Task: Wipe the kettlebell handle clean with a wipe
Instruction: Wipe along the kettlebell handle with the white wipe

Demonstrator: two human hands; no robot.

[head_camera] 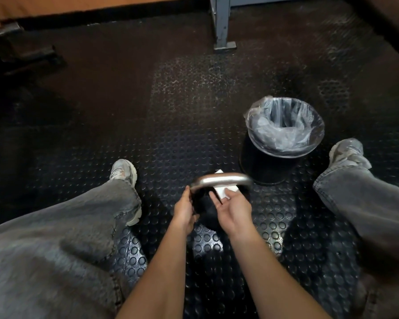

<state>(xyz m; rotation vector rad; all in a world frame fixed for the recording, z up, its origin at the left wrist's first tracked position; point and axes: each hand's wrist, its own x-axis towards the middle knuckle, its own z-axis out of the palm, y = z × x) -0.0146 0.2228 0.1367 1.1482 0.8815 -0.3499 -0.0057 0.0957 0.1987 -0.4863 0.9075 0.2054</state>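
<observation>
Kettlebell [205, 208]: black body, on the studded rubber floor [171, 134] between the person's feet. Handle [220, 179]: bare metal, arched, above and beyond the fingers of both hands.
Left hand [184, 209]: fingers curled round the handle's left end where it meets the body, gripping it.
Right hand [232, 209]: palm up, fingers [215, 200] straight; thumb presses the wipe against them.
Wipe [226, 189]: white, folded, running from the right fingertips under the handle and out past it.
Bin [266, 166]: black, clear liner, on the floor beyond and right of the right fingers, near the handle's right end.
</observation>
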